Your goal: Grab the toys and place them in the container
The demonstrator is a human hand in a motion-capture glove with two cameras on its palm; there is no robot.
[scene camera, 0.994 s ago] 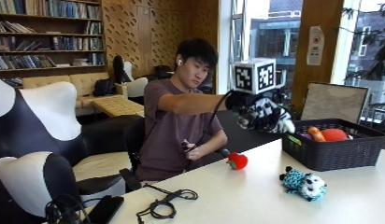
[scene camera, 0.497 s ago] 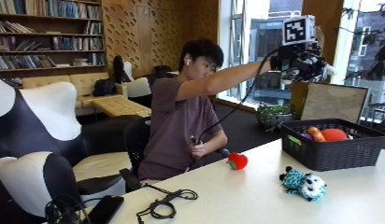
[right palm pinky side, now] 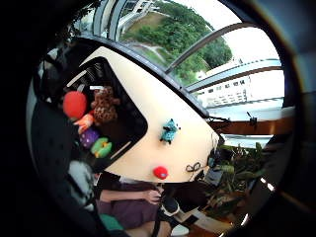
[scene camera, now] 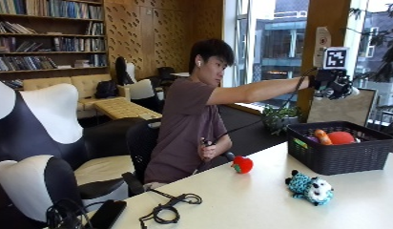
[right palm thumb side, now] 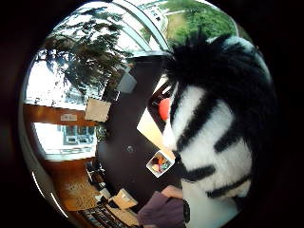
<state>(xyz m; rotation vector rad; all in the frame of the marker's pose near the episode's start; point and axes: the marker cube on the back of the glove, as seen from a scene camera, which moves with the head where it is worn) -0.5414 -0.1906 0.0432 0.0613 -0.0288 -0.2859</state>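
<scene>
Held high above the basket (scene camera: 336, 151), the right hand (scene camera: 333, 85) with fingers curled round a zebra (right palm thumb side: 216, 123) could drop it outside.

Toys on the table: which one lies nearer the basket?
The teal and white plush toy, lying just in front of the black basket. The red toy sits farther off, near the person.

Readable text: none in any view.
Book spines on the shelves (scene camera: 44, 28): too small to read.
Sign on the window post (scene camera: 321, 40): lettering illegible.
</scene>
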